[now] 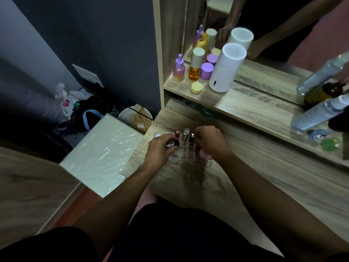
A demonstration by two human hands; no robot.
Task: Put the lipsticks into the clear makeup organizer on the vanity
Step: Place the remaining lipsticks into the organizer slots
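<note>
Head view, organizer: the clear makeup organizer sits on the wooden bench, just in front of both hands, its empty near cells facing the person.
Head view, left hand: the left hand is at the organizer's left side, fingers pinched together on a dark lipstick held roughly upright, directly over a left-hand cell.
Head view, right hand: the right hand covers the organizer's right side, fingers curled around something dark at the back row; whether they are clamped on it I cannot tell.
Head view, already stowed: a red-topped lipstick and a clear-capped tube stand upright in the far row.
Head view, pink item: a pink rounded object lies under the right palm.
Deciding relation: the dark lipstick's long axis is near vertical, the cell just below it; the left hand is nearer, so a straight drop likely suffices.
</note>
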